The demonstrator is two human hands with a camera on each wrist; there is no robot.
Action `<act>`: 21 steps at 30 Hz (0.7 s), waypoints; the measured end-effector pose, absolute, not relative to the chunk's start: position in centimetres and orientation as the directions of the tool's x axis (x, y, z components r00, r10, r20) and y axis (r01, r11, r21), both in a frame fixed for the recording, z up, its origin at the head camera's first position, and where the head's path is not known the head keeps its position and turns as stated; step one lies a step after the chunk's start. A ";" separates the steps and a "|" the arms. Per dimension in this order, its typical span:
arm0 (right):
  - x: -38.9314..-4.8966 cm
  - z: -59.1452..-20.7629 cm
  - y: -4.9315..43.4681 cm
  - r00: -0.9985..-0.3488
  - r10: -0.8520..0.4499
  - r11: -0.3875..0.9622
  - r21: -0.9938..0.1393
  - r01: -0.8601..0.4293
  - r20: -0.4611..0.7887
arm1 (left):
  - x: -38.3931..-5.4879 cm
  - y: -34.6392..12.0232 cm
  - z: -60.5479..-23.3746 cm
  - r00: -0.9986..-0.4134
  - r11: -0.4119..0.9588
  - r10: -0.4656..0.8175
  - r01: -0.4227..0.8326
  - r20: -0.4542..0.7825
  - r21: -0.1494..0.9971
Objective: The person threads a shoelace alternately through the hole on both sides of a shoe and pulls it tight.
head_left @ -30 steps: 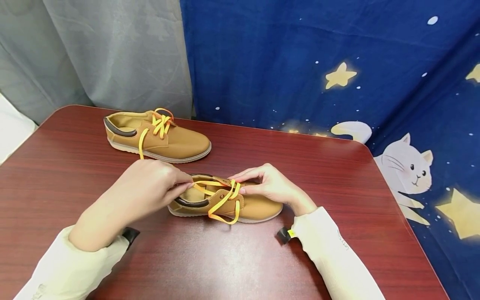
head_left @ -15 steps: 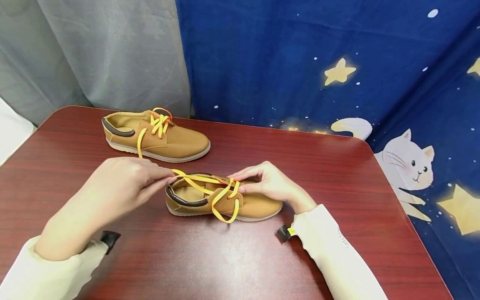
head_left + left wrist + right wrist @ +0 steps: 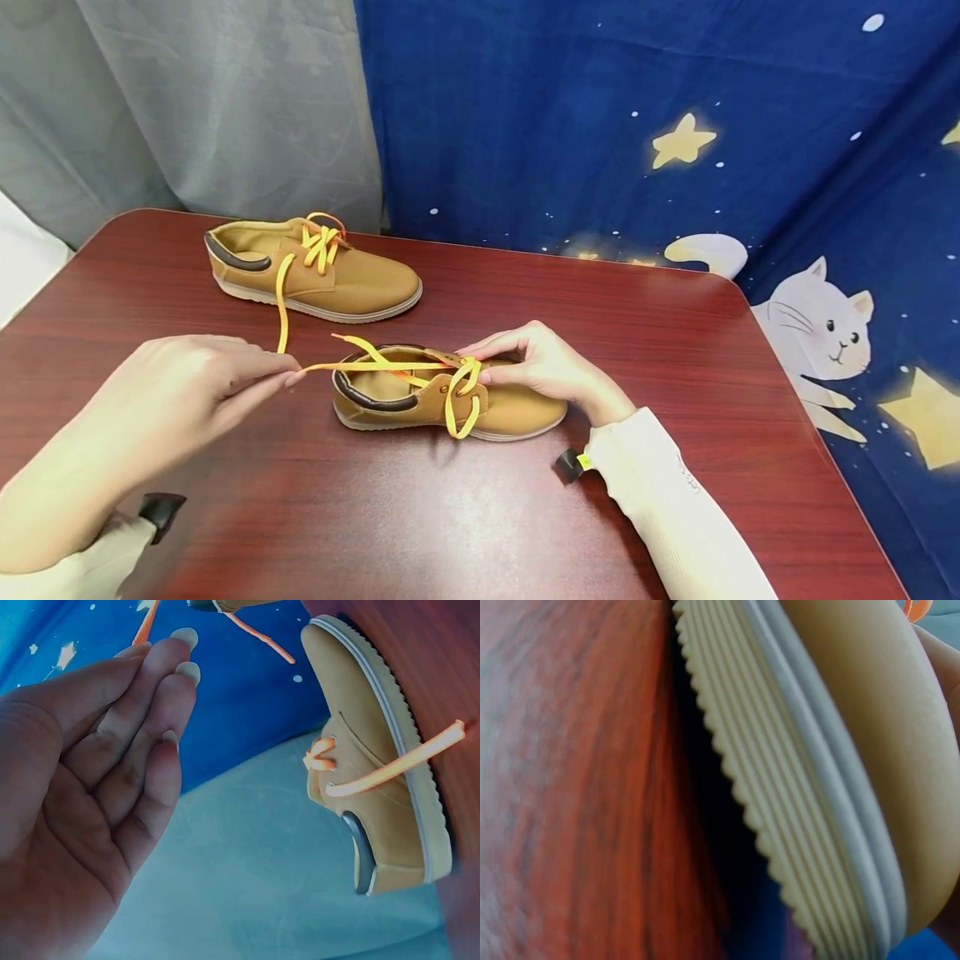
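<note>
A tan shoe (image 3: 525, 412) with a brown collar and yellow laces stands on the table, its toe to the right. My left hand (image 3: 176, 392), left of the heel, pinches the tip of one shoelace (image 3: 360, 366) between thumb and forefinger. That lace runs nearly straight over the shoe's opening to the eyelets. Another loose lace end lies across the heel, and a loop hangs down the near side. With thumb and fingers my right hand (image 3: 543, 371) grips the shoe at the lacing. The right wrist view shows mostly its ridged sole (image 3: 780, 780) and toe.
A matching tan shoe (image 3: 367, 283) stands farther back on the red-brown table (image 3: 600, 517), one lace dangling toward the left hand. Behind the table hang a grey curtain (image 3: 255, 108) and a blue curtain (image 3: 525, 117) with stars and a cat.
My left hand has moved left, drawing the pinched lace out from the shoe into a straight line. The near-side loop has become smaller. My right hand has stayed at the lacing.
</note>
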State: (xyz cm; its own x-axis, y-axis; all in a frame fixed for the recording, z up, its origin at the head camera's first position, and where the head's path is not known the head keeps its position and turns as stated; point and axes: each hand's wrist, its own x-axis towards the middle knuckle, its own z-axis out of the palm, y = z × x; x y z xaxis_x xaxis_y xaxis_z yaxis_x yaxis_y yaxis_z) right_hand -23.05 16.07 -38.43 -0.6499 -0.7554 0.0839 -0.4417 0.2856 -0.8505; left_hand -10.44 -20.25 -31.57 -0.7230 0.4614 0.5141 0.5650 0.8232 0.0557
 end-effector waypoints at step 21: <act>-23.0 -38.1 15.6 -0.661 -0.750 0.309 -0.863 -0.399 0.038 | -5.9 -25.5 -33.5 -0.836 0.916 0.301 0.387 0.458 0.105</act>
State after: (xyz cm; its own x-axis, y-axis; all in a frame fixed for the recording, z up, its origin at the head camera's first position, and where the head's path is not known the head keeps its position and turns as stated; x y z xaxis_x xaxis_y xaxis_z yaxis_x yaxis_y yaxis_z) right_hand -22.95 15.58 -38.09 -0.6606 -0.7498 0.0376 -0.3995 0.3086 -0.8632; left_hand -5.86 -25.46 -33.48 -0.8364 0.3009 0.4581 0.3872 0.9159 0.1054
